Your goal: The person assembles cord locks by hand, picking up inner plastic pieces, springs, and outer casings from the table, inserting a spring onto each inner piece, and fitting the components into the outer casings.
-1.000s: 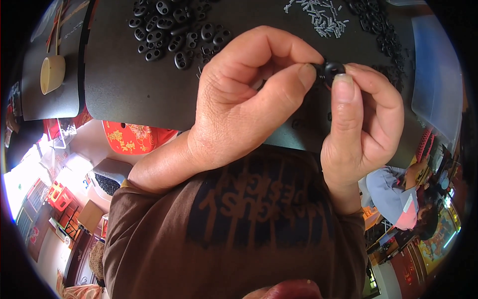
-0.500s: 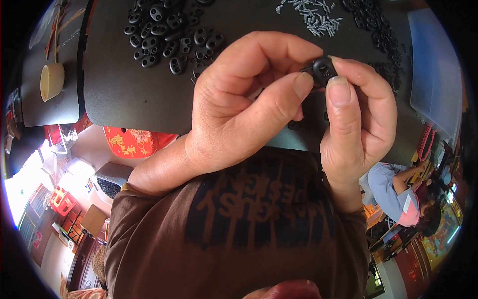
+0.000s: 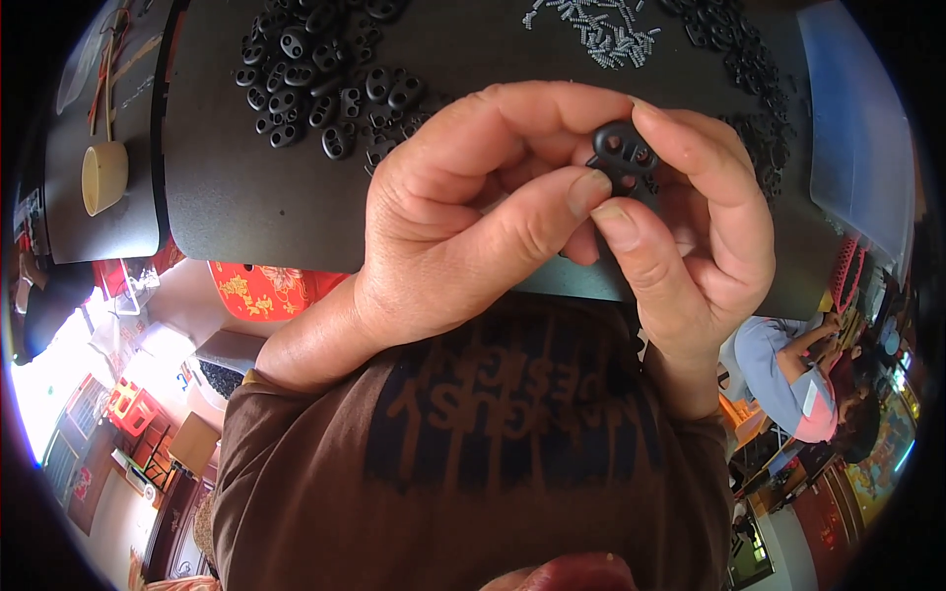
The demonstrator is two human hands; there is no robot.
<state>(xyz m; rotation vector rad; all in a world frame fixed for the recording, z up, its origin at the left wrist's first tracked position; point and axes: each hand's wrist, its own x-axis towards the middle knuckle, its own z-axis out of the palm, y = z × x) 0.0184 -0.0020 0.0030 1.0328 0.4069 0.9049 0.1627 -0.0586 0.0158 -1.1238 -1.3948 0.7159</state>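
Observation:
Between the fingertips of both hands is a small black plastic cord lock [image 3: 621, 144] with two round holes, held above the table. My left hand [image 3: 461, 231] pinches its left side, thumb below and forefinger curled behind. The right forefinger of my right hand [image 3: 702, 231] touches its upper right edge, and the right thumb lies just under it. A second black piece shows at its lower side, partly covered by the thumbs. Beyond my left hand lies a pile of black two-holed cord lock pieces [image 3: 296, 74].
Small metal springs [image 3: 613, 37] lie scattered at the far middle of the dark table [image 3: 232, 187]. More small black parts [image 3: 734, 59] spread at the far right, beside a translucent blue tray [image 3: 859, 128]. A cream cup-shaped container [image 3: 104, 177] stands left. A person [image 3: 783, 369] sits at the right.
The cord lock has turned so its two-holed face shows, and it has shifted slightly left and down. My right thumb has moved left and lower, off its front.

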